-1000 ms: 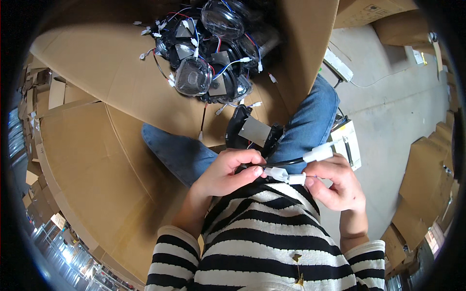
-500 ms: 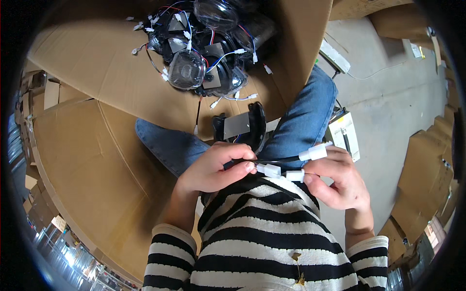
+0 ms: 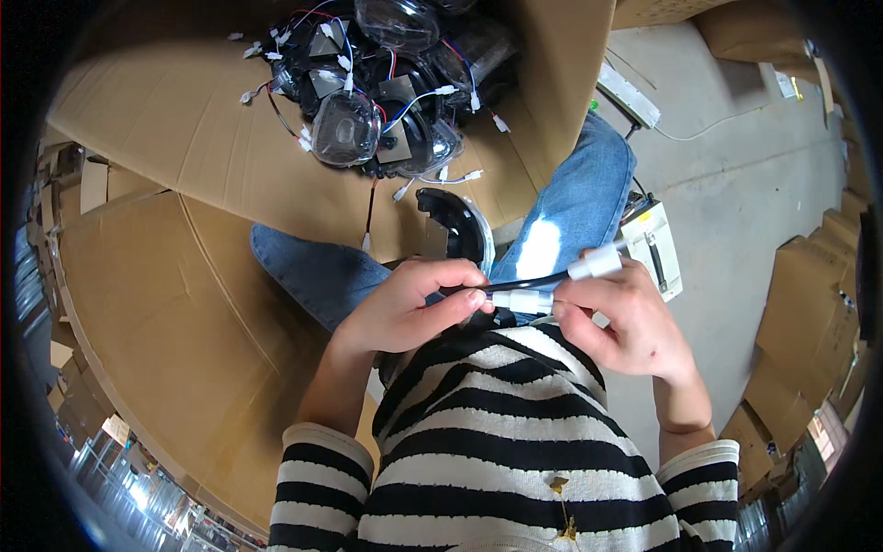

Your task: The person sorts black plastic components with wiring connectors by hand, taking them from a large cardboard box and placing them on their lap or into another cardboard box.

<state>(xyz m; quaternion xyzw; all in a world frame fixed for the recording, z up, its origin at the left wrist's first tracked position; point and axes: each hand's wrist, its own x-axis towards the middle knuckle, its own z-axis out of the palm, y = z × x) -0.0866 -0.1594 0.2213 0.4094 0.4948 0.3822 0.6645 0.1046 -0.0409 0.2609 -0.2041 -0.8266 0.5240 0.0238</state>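
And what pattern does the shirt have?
Black and white stripes run across the shirt, best seen in the head view.

I see a large open cardboard box [image 3: 156, 129] across the upper left, and a broad cardboard panel [image 3: 129, 276] below it at the left. To the right, I make out a grey floor [image 3: 717, 202] bearing a long white strip [image 3: 628, 95], with a thin pale cable [image 3: 713, 133] curving away from it. Nearer me sits a white case [image 3: 671, 241] with a black handle [image 3: 656, 262]. Brown cartons [image 3: 796, 322] line my far right; cluttered racks [image 3: 138, 497] blur at lower left.
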